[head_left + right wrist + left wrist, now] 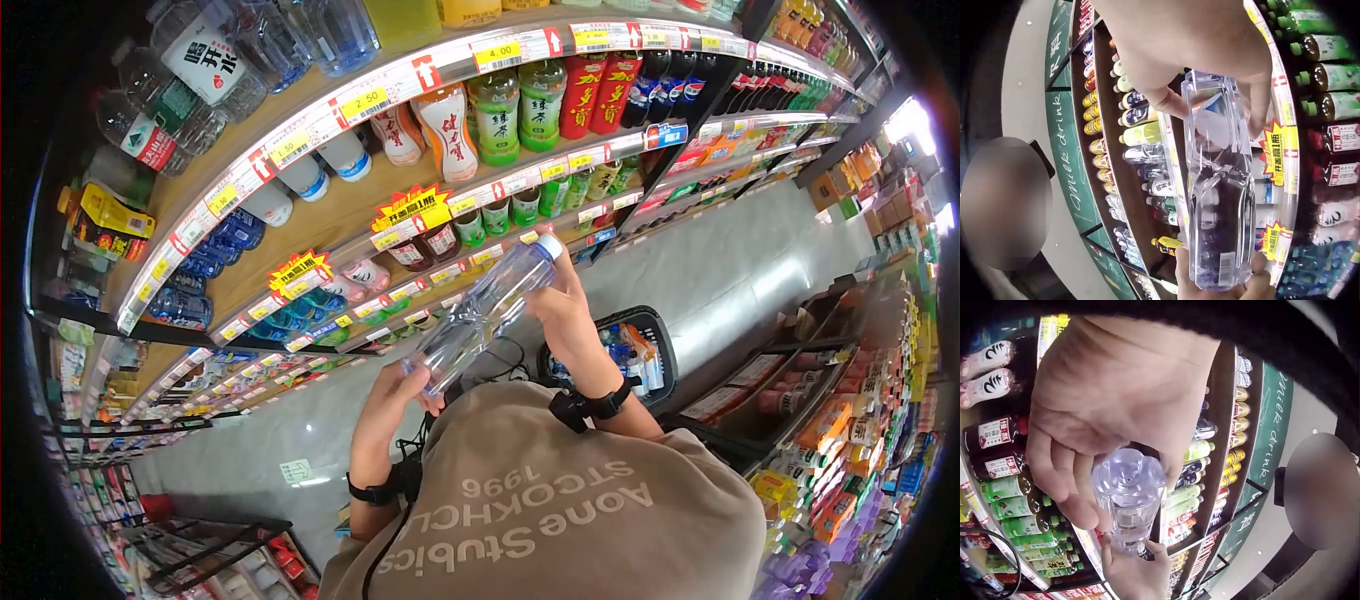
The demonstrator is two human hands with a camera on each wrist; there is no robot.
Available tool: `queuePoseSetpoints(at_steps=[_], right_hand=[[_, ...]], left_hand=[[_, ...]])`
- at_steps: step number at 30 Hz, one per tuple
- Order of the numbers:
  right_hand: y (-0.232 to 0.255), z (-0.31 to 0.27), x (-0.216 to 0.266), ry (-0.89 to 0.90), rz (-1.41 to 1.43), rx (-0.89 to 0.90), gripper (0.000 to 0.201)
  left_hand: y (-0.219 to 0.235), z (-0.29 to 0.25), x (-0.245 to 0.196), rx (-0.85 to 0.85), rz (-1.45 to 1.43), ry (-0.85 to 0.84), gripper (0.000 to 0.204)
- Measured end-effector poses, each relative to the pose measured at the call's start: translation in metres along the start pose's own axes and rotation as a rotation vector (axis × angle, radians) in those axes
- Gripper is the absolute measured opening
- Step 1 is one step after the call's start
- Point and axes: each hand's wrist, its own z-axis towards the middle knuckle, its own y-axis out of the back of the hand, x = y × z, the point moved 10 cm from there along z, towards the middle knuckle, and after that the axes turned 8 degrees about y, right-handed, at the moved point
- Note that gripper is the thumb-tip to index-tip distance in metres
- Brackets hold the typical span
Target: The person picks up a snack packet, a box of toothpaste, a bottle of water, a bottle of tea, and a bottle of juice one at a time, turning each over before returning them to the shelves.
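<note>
A clear plastic bottle with a white cap is held tilted between both hands in front of the chest. My left hand grips the bottle's base end, its fingers curled round the side in the left wrist view. My right hand holds it near the cap, thumb and fingers on opposite sides in the right wrist view. A small barcode label shows low on the bottle, close to the left hand. The cap is hidden behind the right hand in the right wrist view.
Shelves of drinks with a price-tag rail curve across the front. A black basket holding several packaged goods stands on the grey floor at the right. More stocked racks stand behind it on the right side.
</note>
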Motion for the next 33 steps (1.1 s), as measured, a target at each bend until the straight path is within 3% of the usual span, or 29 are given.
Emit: queuePoseSetpoints(at_steps=[5, 12, 16, 17, 20, 21, 26, 30, 33], right_hand=[[-0.01, 0.004, -0.004, 0.052, -0.064, 0.025, 0.11], [-0.028, 0.008, 0.001, 0.209, 0.003, 0.024, 0.123], [-0.062, 0.009, 0.018, 0.149, 0.088, 0.221, 0.122], [-0.068, 0.01, 0.022, 0.202, 0.049, 0.275, 0.12], [-0.093, 0.008, 0.034, 0.256, 0.023, 0.413, 0.118], [-0.102, 0.006, 0.036, 0.238, 0.036, 0.448, 0.118], [-0.126, -0.002, 0.06, 0.498, -0.56, 0.608, 0.095], [-0.145, -0.014, 0.079, 0.757, -1.088, 0.58, 0.071], [-0.154, -0.024, 0.08, 0.857, -1.273, 0.571, 0.061]], left_hand=[[0.01, 0.003, 0.005, -0.012, -0.049, 0.0, 0.041], [-0.003, 0.006, -0.002, 0.01, -0.004, 0.05, 0.033], [-0.016, 0.011, 0.002, 0.143, 0.002, 0.07, 0.04], [-0.019, 0.01, 0.001, 0.21, 0.047, 0.091, 0.047], [-0.053, 0.007, -0.031, 0.44, -0.065, -0.022, 0.061], [-0.056, 0.008, -0.033, 0.438, -0.098, -0.049, 0.066], [-0.043, 0.019, -0.029, 0.345, -0.077, -0.196, 0.089], [-0.037, 0.012, -0.038, 0.309, -0.218, -0.235, 0.084], [-0.036, 0.012, -0.043, 0.246, -0.212, -0.274, 0.082]])
